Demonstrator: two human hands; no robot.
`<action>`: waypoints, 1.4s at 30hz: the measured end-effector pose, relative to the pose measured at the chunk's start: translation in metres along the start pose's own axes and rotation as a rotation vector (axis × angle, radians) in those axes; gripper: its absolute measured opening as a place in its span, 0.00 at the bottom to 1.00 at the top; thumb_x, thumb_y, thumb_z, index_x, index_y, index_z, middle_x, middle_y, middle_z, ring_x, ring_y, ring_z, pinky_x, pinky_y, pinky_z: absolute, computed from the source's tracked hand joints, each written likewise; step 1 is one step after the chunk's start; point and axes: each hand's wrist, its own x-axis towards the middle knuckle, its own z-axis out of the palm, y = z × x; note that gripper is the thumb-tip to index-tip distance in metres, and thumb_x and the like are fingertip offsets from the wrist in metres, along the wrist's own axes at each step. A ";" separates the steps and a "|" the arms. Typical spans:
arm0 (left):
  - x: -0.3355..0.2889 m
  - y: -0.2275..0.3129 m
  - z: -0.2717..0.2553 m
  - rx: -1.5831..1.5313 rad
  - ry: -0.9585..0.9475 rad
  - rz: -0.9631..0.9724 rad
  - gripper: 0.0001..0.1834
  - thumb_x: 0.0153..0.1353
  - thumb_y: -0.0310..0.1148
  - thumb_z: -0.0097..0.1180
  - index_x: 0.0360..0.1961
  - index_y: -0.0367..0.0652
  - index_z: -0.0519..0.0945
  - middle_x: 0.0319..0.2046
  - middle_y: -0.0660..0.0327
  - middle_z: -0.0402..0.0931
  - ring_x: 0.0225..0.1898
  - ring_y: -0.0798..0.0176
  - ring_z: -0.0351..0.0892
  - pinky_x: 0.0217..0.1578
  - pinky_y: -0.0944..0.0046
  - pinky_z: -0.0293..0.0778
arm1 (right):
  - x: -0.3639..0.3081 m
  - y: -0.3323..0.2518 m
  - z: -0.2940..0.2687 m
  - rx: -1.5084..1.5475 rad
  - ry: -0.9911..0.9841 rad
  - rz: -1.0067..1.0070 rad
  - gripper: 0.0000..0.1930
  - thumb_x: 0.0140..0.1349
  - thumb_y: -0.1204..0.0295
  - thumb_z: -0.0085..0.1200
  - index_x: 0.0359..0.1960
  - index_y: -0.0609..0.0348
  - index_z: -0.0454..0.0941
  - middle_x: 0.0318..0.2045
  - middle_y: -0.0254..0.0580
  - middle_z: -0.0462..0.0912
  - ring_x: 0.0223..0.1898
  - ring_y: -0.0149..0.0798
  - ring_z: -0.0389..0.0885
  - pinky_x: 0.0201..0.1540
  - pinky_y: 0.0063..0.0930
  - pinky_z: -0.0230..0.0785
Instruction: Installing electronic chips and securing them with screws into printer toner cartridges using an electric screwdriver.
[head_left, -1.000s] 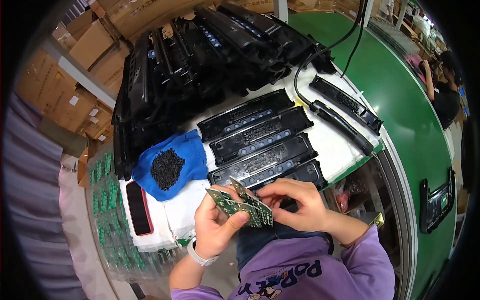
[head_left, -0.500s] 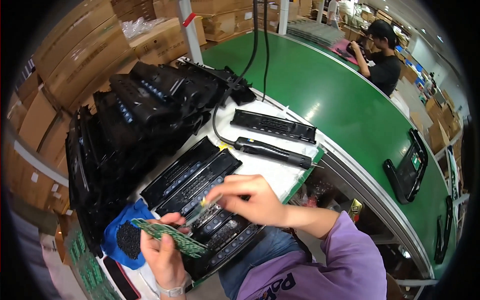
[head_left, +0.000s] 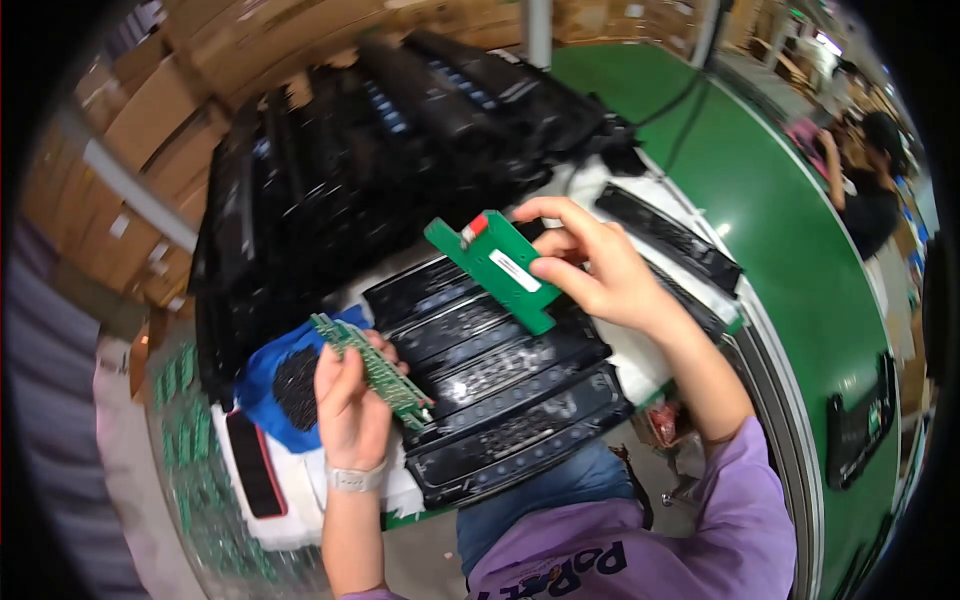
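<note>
- Your right hand (head_left: pixel 600 272) pinches one flat green circuit board (head_left: pixel 498 242); grip its edge.
- Your left hand (head_left: pixel 352 412) clasps stacked green circuit boards (head_left: pixel 378 374); avoid scraping the black plastic panels (head_left: pixel 530 425) beside it.

Cardbd boxes (head_left: pixel 150 120) stacked at back; grn bench (head_left: pixel 780 230) on R w/ metal edge (head_left: pixel 795 440); gray curtain (head_left: pixel 50 350) far L.

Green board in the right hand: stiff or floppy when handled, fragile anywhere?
Probably stiff: the green board looks flat though the right hand grips just one side. Likely light, since that hand alone holds it up. Its narrow prong may be fragile, as it juts out.
</note>
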 end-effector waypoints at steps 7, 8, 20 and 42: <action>-0.007 -0.002 -0.009 -0.002 0.063 -0.025 0.11 0.60 0.30 0.49 0.42 0.41 0.67 0.34 0.57 0.69 0.36 0.62 0.69 0.38 0.61 0.69 | 0.038 0.022 0.030 -0.491 -0.295 -0.267 0.09 0.51 0.77 0.52 0.35 0.60 0.79 0.27 0.44 0.79 0.33 0.46 0.75 0.37 0.37 0.68; -0.007 -0.004 -0.009 -0.014 0.050 -0.035 0.10 0.59 0.29 0.50 0.41 0.40 0.67 0.34 0.54 0.70 0.35 0.60 0.71 0.38 0.59 0.71 | 0.039 0.026 0.032 -0.482 -0.351 -0.239 0.09 0.50 0.77 0.52 0.34 0.60 0.79 0.27 0.44 0.79 0.34 0.46 0.75 0.39 0.37 0.68; -0.007 -0.011 -0.010 0.037 0.102 -0.063 0.14 0.55 0.33 0.54 0.39 0.42 0.65 0.31 0.55 0.69 0.33 0.60 0.70 0.33 0.61 0.69 | 0.029 0.040 0.038 -0.498 -0.413 -0.184 0.16 0.43 0.76 0.60 0.37 0.59 0.78 0.29 0.39 0.72 0.35 0.42 0.71 0.41 0.33 0.65; -0.008 -0.010 -0.012 -0.030 0.131 -0.043 0.14 0.58 0.32 0.50 0.43 0.39 0.66 0.34 0.55 0.69 0.35 0.62 0.69 0.37 0.64 0.66 | 0.030 0.030 0.040 -0.498 -0.215 -0.265 0.22 0.36 0.77 0.64 0.38 0.57 0.77 0.32 0.40 0.74 0.35 0.43 0.75 0.36 0.32 0.69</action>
